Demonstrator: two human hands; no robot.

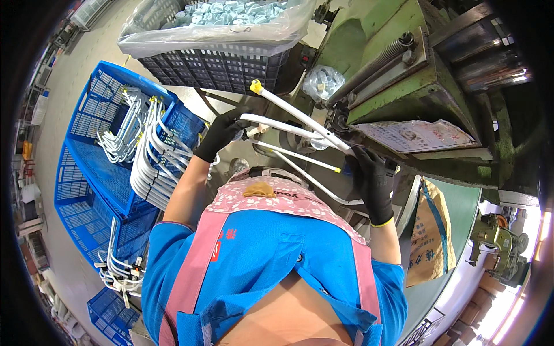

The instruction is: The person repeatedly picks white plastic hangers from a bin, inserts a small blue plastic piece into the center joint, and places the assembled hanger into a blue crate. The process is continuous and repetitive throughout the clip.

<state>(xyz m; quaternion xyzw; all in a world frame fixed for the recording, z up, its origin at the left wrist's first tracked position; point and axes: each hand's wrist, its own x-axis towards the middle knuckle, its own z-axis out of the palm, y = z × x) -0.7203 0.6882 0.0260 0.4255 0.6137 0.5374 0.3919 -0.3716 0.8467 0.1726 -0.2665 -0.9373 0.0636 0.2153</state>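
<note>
A white bent-tube frame [293, 109] with a yellow cap at its far end is held up in front of my apron. My left hand [224, 134], in a black glove, is closed round the left end of its lower tube. The other end is gripped by my black-gloved right hand [372, 180], where the tubes come together. Just below are more thin white tubes [303, 154], one with a yellow-green tip. Whether these join the held frame I cannot tell. A clear plastic bag [323, 82] of small pale parts sits beyond the frame, beside the machine.
A green machine [369, 34] with a spring and rods rises ahead and to the right. Blue crates [86, 144] with stacked white tube frames [147, 173] stand at left. A black crate [213, 72] of pale blue parts is beyond. A brown sack [430, 236] lies at right.
</note>
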